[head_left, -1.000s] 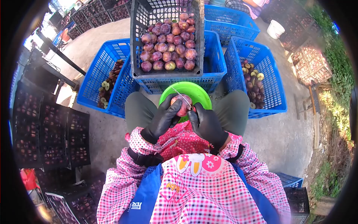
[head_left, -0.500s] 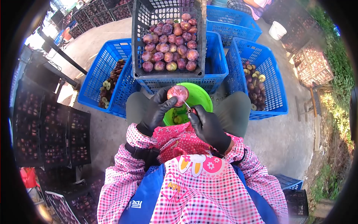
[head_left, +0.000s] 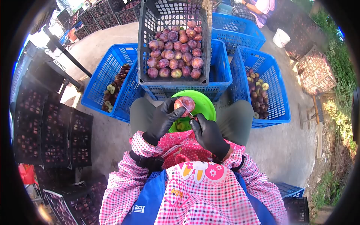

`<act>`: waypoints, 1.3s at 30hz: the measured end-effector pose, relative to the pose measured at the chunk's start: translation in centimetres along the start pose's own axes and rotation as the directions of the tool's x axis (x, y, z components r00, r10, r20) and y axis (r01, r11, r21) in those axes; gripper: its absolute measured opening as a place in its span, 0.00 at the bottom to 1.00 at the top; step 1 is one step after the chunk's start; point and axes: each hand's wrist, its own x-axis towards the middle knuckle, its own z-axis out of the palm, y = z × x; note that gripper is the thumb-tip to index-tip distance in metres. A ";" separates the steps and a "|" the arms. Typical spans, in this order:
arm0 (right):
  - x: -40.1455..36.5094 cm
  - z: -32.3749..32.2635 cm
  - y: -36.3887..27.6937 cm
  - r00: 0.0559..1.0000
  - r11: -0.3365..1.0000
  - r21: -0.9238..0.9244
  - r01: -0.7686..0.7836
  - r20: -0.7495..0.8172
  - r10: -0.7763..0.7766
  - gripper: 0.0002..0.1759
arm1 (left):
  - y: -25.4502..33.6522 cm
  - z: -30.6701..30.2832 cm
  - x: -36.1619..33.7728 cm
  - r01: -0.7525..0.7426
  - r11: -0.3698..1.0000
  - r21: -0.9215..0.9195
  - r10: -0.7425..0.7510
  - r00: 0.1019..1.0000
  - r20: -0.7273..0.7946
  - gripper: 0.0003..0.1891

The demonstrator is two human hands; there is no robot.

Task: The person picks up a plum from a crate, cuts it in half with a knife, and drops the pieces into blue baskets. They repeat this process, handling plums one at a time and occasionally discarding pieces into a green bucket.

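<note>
My left hand [head_left: 166,117], in a black glove, is closed around a reddish plum [head_left: 185,106]. In my right hand [head_left: 206,134], gloved alike, is a small knife [head_left: 186,106] with a thin blade lying across the plum's face. Its handle is mostly hidden by my fingers. Below both hands a bright green basin [head_left: 205,103] stands between my knees, with some yellowish pieces at its bottom. Just beyond it, a black crate [head_left: 207,56] of whole plums [head_left: 177,54] is propped on a blue crate [head_left: 165,92].
Blue crates hold darker plums and pale cut pieces at left [head_left: 89,90] and right [head_left: 282,93]. Stacked dark crates [head_left: 56,135] line the left side. A white bucket [head_left: 281,38] and a seated person [head_left: 258,8] are at the back right.
The knife blade has swung from touching the plum's lower right edge to lying across its face. The whole view has shifted slightly, so everything sits a little lower.
</note>
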 end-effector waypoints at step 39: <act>-0.2 0.6 -0.5 0.995 0.930 0.362 -0.066 -0.045 0.088 0.15 | 1.5 3.7 0.1 0.121 0.835 -0.537 0.004 0.974 0.226 0.35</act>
